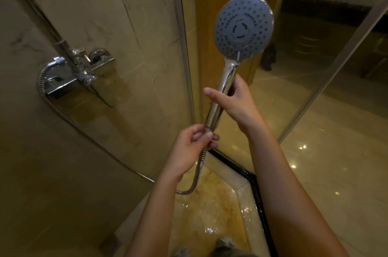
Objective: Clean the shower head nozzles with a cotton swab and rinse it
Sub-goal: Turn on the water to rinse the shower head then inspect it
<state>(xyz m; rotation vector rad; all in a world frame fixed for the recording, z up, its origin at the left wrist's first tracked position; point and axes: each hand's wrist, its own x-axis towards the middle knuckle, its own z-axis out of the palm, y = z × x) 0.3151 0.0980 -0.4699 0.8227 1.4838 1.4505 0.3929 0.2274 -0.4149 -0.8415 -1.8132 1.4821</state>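
We hold the shower head upright in front of us, its grey nozzle face turned toward the camera. It is our landmark for all positions below.

Right hand: wrapped around the chrome handle just below the shower head, fingers closed behind the handle and the thumb stretched across its front.

Left hand: below the right hand, at the bottom end of the handle. The thumb and fingertips are pinched together on the joint where the metal hose meets the handle.

Hose: drops from the handle, loops under the left wrist, and runs away to the lower left of the shower head, up along the wall to the tap.

Tap: fixed on the tiled wall, well to the left of the shower head and slightly lower.

Glass panel: directly behind and to the right of the shower head.

Shower floor: far below the shower head, wet and glistening.

We see no cotton swab in either hand.
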